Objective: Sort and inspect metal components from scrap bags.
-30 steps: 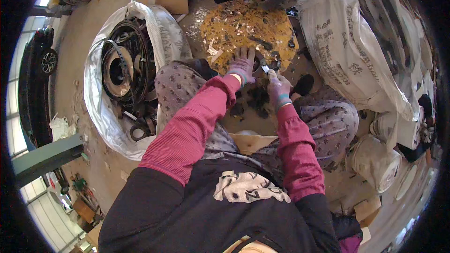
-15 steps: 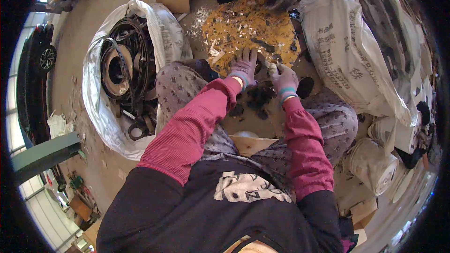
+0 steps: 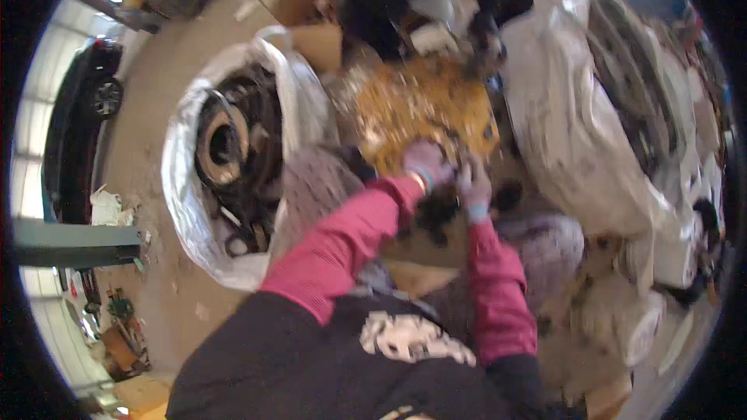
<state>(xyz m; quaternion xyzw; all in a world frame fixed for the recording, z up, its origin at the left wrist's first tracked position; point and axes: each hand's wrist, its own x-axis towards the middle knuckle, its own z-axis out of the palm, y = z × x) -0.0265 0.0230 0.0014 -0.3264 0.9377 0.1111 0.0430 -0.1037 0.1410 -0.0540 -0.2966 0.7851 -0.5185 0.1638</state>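
My left hand [image 3: 426,162], in a pale purple glove, is at the near edge of a yellow board [image 3: 467,106] strewn with dark and whitish scraps. Motion smears its fingers, so their grip does not show. Close beside it on the right, my right hand [image 3: 475,185], gloved alike, has its fingers closed toward the left hand. What they hold is too blurred to name. Dark scraps [image 3: 437,214] lie below the hands, between my legs.
A white woven sack [image 3: 183,179] on the left holds black hoops and a ring-shaped part [image 3: 210,148]. Another large sack [image 3: 552,101] stands on the right, near a pale bucket [image 3: 622,315]. Across the board is another person in dark clothing [image 3: 373,8]. A cardboard box [image 3: 319,45] stands by the left sack.
The whole view has shifted, with the scene lower in the picture. My left hand, earlier flat with fingers stretched over the board, has moved closer to my right hand.
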